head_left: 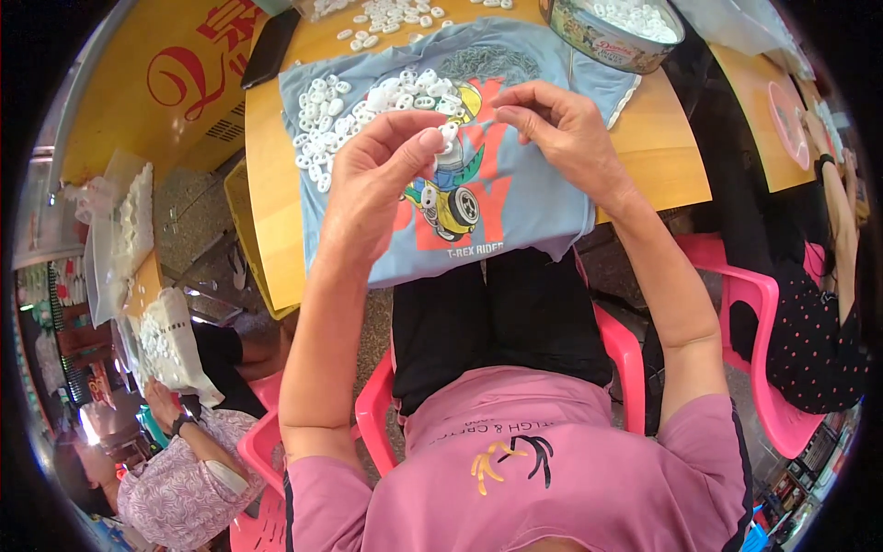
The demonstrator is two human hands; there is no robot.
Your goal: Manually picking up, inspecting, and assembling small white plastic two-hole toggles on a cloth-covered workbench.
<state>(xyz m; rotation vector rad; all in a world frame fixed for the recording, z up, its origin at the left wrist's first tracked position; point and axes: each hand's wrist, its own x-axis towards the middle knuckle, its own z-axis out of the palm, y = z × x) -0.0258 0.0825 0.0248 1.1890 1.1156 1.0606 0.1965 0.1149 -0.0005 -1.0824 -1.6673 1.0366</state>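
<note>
A blue-grey T-shirt with a printed cartoon lies spread on the wooden table in front of me. On its left half sits a heap of small white oval plastic pieces with dark marks like holes. My left hand is raised over the shirt, thumb and forefinger closed, with one white oval piece at the fingertips. To its right, my right hand pinches thumb and forefinger together; whatever is between them is too small to make out. The two hands are a short gap apart.
A round patterned tin full of white pieces stands at the back right. More loose pieces lie at the back, near a dark phone-like object. Co-workers sit in pink chairs left and right; one works by a pink tray.
</note>
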